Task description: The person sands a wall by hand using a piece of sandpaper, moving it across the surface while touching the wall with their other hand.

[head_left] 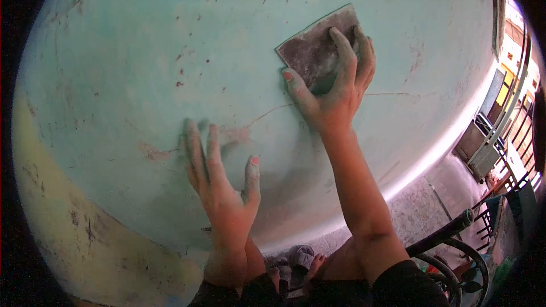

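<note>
A square, dusty grey-brown sheet of sandpaper (308,51) lies against the pale green wall (136,51). My right hand (336,96) holds it there, fingertips pressing on its face and the thumb at its lower left edge. Lower and to the left, my left hand (224,190) is open, fingers stretched up and spread at the wall, with nothing in it. Pale dust coats the fingers of both hands. Between the hands a thin crack (267,115) runs across the wall, with bare pinkish patches (236,135) near it.
A yellowish band (114,239) covers the lower left wall. Below are my feet (317,264) on the floor. Dark curved metal tubing (441,233) stands at lower right, close to my right arm. Railings (523,125) and a bright opening lie at far right.
</note>
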